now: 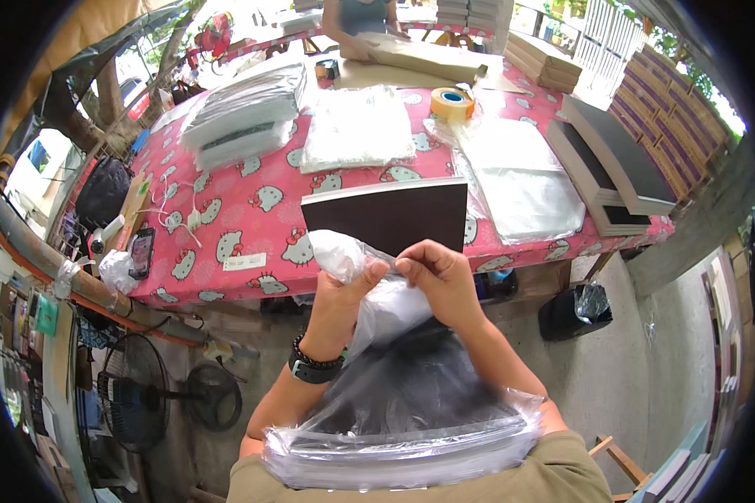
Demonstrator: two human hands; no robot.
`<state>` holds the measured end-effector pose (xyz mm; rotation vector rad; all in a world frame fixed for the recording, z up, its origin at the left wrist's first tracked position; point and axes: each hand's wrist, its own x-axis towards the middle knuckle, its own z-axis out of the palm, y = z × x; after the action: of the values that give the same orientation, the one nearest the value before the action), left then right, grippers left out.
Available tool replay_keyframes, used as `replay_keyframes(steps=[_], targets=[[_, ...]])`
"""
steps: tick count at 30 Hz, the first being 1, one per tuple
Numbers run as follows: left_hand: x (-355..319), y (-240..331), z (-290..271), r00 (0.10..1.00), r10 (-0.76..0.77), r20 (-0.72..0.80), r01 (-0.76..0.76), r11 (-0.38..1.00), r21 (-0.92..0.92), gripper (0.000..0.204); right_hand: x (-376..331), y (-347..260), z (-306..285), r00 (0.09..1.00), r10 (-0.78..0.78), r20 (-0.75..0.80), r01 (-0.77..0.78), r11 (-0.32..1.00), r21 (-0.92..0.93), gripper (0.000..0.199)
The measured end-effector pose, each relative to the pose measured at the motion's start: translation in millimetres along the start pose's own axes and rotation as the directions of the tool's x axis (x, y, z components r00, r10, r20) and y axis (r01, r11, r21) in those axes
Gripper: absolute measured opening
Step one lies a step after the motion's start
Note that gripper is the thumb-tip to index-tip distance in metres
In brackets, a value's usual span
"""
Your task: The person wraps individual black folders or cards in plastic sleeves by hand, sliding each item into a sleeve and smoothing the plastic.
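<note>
Both my hands pinch the gathered mouth of a clear plastic bag [411,394] that holds a flat dark stack against my chest. My left hand [344,289], with a black watch and bead bracelet on the wrist, grips the bunched white top of the bag. My right hand [440,277] holds the same plastic just to the right. In front of my hands a dark brown board stack [386,214] lies on the near edge of the pink patterned table [252,210].
On the table lie a bagged grey stack [243,109], folded white plastic bags [356,126], a clear sheet pile [520,180], a yellow tape roll [452,102] and dark board stacks [612,163]. Another person [356,25] works at the far side. A fan [138,394] and black bin [575,310] stand on the floor.
</note>
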<state>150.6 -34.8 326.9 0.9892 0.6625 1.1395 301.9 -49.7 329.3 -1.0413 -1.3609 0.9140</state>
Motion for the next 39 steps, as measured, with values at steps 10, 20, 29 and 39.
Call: replay_keyframes(steps=[10,20,29,39], targets=[[0,-15,-5,0.989,0.071,0.133,-0.06,0.994,-0.088,0.02,-4,-4,8,0.983,-0.176,-0.052,0.161,0.963,-0.218,0.021],[-3,-1,-2,0.995,0.04,0.088,-0.038,0.999,-0.021,0.026,-7,-4,-9,0.994,-0.09,0.058,0.094,0.994,-0.063,0.008],[-6,4,10,0.986,-0.133,0.099,0.141,0.986,-0.085,0.023,-7,1,-4,0.976,-0.217,-0.014,0.208,0.95,-0.232,0.011],[-5,-6,-3,0.994,-0.113,-0.01,0.112,0.99,-0.086,0.019,-2,3,-4,0.98,-0.196,0.018,0.19,0.919,-0.345,0.012]])
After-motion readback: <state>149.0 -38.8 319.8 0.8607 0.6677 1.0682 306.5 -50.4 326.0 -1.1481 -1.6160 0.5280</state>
